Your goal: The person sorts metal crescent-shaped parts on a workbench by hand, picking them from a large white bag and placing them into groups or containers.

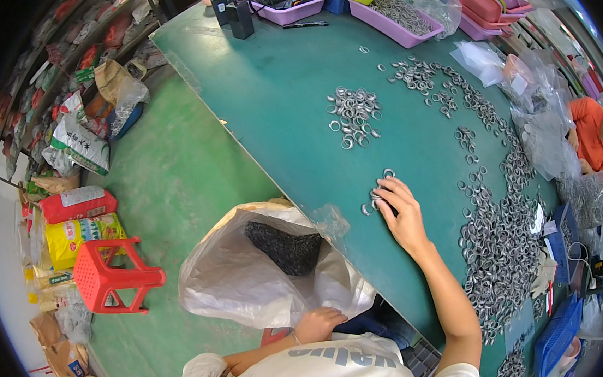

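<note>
- Closest to the camera is the person's white shirt, with the left hand (318, 324) down by the lap, curled loosely against the rim of a big white plastic sack (252, 270). I can't tell if it actually grips the rim or just rests there.
- That sack stands open on the floor right at the tabletop (280, 102) edge, mouth gaping, with a dark heap of small parts at the bottom. Looks placed so stuff can be swept straight off the edge into it.
- Right hand (402, 214) is stretched out flat-ish on the green tabletop, fingers spread and pressing down on a small cluster of metal rings (375, 198) near the edge. Not pinching anything, more like raking.
- Rings are small, shiny, silvery circles, and the mat under them is smooth matte green, so they should slide easily.
- Further out sits a separate round pile of rings (353, 114), and a long thick band of rings (499, 239) curves along the right side.
- Red plastic stool (114, 276) and colourful bags sit on the floor to the left.
- Far end: purple trays (399, 22), one holding more rings, plus crinkly clear bags (541, 108). Another person in an orange shirt (593, 133) works at the right.
</note>
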`<state>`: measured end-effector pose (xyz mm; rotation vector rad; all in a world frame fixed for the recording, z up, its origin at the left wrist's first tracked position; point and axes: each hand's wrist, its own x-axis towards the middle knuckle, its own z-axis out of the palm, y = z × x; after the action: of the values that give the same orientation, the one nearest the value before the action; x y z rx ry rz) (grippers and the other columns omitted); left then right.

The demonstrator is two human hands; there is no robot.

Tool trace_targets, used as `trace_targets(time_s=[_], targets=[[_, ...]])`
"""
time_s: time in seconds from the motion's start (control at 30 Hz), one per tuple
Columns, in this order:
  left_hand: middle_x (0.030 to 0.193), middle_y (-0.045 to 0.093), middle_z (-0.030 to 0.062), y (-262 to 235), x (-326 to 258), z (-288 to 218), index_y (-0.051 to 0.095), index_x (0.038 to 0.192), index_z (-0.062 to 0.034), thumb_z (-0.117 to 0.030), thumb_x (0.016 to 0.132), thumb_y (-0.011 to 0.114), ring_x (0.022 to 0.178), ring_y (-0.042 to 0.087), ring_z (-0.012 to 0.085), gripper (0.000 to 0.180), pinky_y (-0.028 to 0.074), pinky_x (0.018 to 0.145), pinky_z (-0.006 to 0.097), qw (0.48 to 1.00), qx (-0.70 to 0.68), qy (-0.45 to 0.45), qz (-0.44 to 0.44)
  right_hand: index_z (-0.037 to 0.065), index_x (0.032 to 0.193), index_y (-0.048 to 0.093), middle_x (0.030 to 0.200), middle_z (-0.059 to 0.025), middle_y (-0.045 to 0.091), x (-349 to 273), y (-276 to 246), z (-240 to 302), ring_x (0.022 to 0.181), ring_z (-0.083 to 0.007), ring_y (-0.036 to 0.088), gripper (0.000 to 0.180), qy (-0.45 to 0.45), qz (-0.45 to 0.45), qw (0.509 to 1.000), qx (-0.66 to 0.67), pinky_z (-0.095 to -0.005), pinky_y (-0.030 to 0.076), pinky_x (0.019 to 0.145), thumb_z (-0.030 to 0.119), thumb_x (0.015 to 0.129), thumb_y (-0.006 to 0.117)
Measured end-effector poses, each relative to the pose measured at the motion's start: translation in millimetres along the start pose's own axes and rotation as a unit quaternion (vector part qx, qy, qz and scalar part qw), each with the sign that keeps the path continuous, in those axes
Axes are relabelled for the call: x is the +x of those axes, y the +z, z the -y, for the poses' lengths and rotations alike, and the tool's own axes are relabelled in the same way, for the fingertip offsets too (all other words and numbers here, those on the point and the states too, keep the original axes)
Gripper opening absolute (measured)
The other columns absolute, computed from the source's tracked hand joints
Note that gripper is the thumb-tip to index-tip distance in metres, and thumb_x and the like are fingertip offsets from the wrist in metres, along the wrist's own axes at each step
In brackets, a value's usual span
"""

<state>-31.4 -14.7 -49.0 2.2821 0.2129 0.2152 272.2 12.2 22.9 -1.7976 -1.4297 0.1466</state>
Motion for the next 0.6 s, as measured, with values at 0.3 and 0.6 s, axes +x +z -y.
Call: trace_targets(time_s=[0.3,0.6], targets=[[0.095,0.068,0.0126,-2,0,-3,0.067,0.098,-0.0043,-0.012,0.068,0.063,0.089,0.066,0.0282,0.031,0.053,0.08,0.036,1.0,0.008,0.01,-0.009,-0.002,0.088,0.067,0.11,-0.0108,0.062,-25,-41,15,0.105,-0.0257,0.056,0.01,0.095,-0.015,0.989,0.109,-0.0353,0.043,0.094,0.007,0.087,0.064],[0.093,0.068,0.0121,-4,1,-6,0.068,0.096,-0.0045,-0.015,0.067,0.065,0.088,0.066,0.0281,0.031,0.053,0.079,0.036,1.0,0.01,0.003,-0.004,-0.001,0.088,0.067,0.103,-0.0101,0.061,-25,-31,12,0.094,-0.026,0.056,0.01,0.064,-0.103,0.989,-0.081,-0.0344,0.043,0.083,0.003,0.079,0.07]])
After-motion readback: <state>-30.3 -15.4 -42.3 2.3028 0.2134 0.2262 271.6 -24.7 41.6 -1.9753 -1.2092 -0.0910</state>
